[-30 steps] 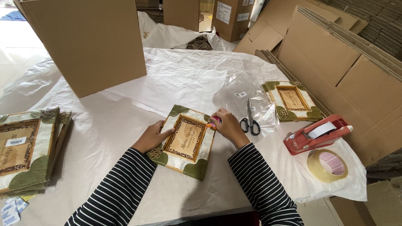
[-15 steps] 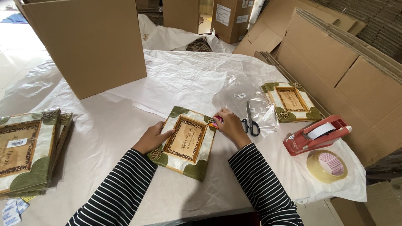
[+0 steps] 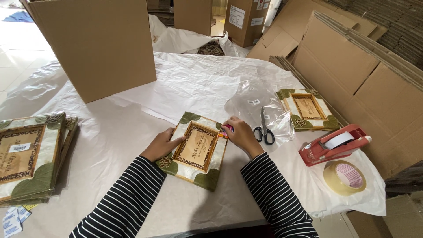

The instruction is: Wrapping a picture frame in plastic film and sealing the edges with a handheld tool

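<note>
We see a picture frame (image 3: 197, 149) lying flat on the tabletop (image 3: 132, 132), right in front of the person. It has cream sides and green leaf corners. Its long side runs away from the person and leans a little to the right.

The left hand (image 3: 162, 145) rests flat on the left edge of the frame. Its fingers are spread out and press down; they do not curl around anything. The right hand (image 3: 240, 134) is at the frame's right edge, near the top corner. Its fingers are pinched shut on a small orange and pink thing (image 3: 224, 131). We cannot tell what that small thing is. It touches the frame's edge.

So the frame lies between the two hands, and both hands are on it. The right hand is the one nearer to the black scissors (image 3: 263, 130), which lie just beside it on clear plastic wrap. Farther right are a second frame (image 3: 308, 109), a red tape holder (image 3: 332, 143) and a tape roll (image 3: 344, 177). A stack of frames (image 3: 31, 158) sits well apart on the left.
</note>
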